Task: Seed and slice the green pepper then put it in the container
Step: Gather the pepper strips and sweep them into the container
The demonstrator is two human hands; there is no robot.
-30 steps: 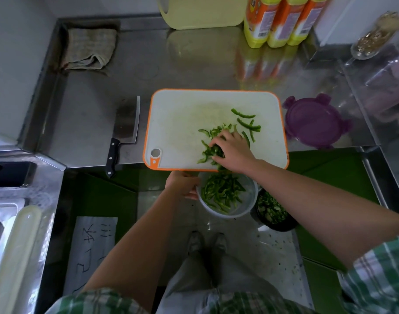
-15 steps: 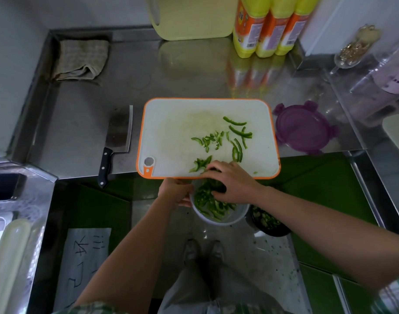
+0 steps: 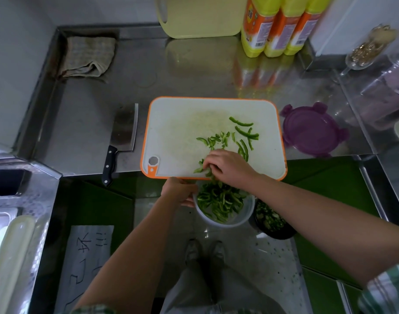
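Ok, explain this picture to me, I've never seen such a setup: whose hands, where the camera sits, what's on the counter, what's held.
No machine here: a person works with bare hands, and the single picture comes from a camera worn on their head, looking down, so you see their own arms and shoes. On the steel counter lies a white cutting board with green pepper strips scattered on it. Left of it lies a cleaver, right of it a purple lid; a cloth and yellow bottles are at the back. The left hand holds a container with many strips in it just below the board's near edge. The right hand curls its fingers round a bunch of strips at that edge, above the container.
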